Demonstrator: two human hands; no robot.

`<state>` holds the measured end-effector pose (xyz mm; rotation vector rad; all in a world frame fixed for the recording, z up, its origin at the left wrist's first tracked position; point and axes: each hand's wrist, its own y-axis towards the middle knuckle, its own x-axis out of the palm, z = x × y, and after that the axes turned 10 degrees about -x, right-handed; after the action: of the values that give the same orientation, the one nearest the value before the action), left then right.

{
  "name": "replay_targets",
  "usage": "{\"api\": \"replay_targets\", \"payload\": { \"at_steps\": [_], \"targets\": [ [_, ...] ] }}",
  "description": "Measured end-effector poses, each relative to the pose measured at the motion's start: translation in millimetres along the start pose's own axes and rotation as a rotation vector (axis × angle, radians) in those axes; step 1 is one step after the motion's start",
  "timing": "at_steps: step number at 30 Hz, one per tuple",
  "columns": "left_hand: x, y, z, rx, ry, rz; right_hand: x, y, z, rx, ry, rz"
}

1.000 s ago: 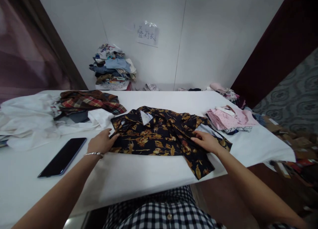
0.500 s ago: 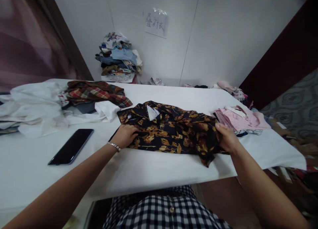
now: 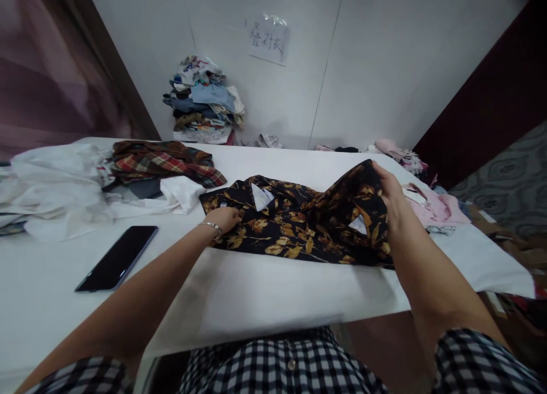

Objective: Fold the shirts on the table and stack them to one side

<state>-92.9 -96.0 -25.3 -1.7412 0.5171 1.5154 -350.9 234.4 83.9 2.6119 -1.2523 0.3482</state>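
Note:
A black shirt with a gold and brown flower print (image 3: 294, 234) lies across the white-covered table (image 3: 256, 286) in front of me. My right hand (image 3: 391, 192) grips its right end and holds that edge raised off the table, the fingers partly behind the cloth. At the shirt's left end, my left hand (image 3: 224, 220) has its fingers curled on the fabric, pinching it low against the table. White patches show through gaps near the collar and under the raised part.
A dark phone (image 3: 117, 257) lies left of my left forearm. White clothes (image 3: 60, 189) and a red plaid shirt (image 3: 166, 160) are heaped at the left. Pink clothing (image 3: 440, 206) sits at the right edge. A tall clothes stack (image 3: 205, 103) stands behind, below a paper sign (image 3: 269, 39).
My right hand has risen, lifting the right end of the flowered shirt up and away from me. My left hand has shifted slightly right and up along the cloth.

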Motion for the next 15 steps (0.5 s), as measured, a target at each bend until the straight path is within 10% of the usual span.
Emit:
{"api": "replay_targets", "payload": {
  "at_steps": [10,15],
  "targets": [
    [2.3,1.5,-20.1,0.042,-0.067,-0.020,-11.2,67.7,2.3,-0.200,-0.279,0.140],
    [-2.0,-5.6,-36.0,0.048,-0.175,-0.086,-48.2,26.8,37.5,-0.112,-0.541,0.170]
  ]
}}
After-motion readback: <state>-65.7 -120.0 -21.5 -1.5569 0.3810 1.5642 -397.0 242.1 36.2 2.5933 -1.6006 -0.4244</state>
